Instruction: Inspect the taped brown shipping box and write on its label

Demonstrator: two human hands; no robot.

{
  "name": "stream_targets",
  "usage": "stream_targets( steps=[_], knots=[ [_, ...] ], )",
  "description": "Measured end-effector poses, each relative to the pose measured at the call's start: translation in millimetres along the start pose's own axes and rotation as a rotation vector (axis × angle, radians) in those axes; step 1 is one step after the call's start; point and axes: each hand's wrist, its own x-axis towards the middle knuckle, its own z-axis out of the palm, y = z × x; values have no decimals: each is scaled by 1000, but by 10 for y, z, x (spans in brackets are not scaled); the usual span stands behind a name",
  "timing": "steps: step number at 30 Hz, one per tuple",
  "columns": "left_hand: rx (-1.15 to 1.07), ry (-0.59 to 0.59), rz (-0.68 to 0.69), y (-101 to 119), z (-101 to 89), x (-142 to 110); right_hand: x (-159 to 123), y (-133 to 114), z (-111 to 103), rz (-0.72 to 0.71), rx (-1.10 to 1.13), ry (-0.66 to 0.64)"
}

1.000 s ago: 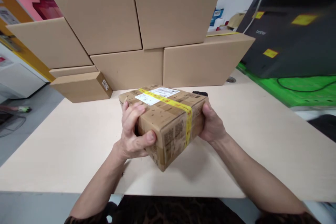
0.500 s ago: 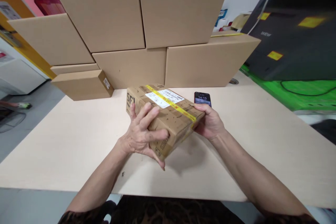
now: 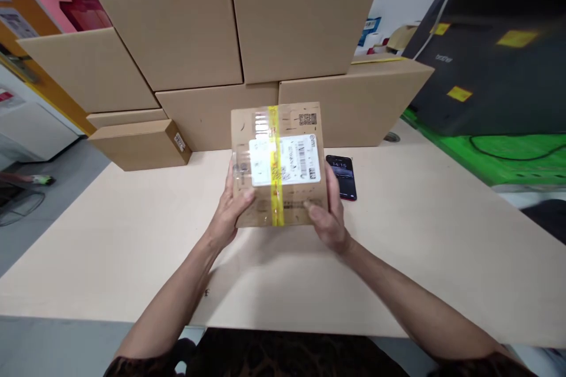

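Note:
A brown cardboard box (image 3: 296,203) is held up over the table, its labelled face turned toward me. Yellow tape (image 3: 276,206) runs down the face and crosses a white shipping label (image 3: 289,159). My left hand (image 3: 230,209) grips the left side, thumb on the lower left of the face. On the right side, my right hand (image 3: 329,212) grips it with the thumb near the lower right corner. Fingers of both hands are partly hidden behind the box. Just right of my right hand lies a phone (image 3: 347,179), its screen lit and showing 14:15.
Large cardboard boxes (image 3: 309,17) are stacked along the back of the pale table (image 3: 132,247). A smaller flat box (image 3: 141,147) stands at the back left. To the right is a dark machine (image 3: 477,70) beside a green surface (image 3: 508,159).
The box has been turned and tipped up, so its labelled face now points at me. My left hand has gone from spread across its side to gripping its left edge.

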Motion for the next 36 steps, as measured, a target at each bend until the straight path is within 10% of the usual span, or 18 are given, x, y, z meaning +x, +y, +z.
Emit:
stream_targets(
  steps=[5, 13, 20, 26, 36],
  knots=[
    [-2, -46, -48, 201, 3, 18, 32, -92, 54, 113, 148, -57],
    [196, -242, -29, 148, -50, -16, 292, -479, 14, 289, 363, 286],
    [-123, 112, 5, -201, 196, -13, 275, -367, 76, 70, 363, 523],
    [-346, 306, 1, -113, 402, -30, 138, -174, 193, 79, 273, 429],
    [-248, 297, 114, 223, -9, 145, 308, -403, -181, 254, 81, 113]
  ],
)
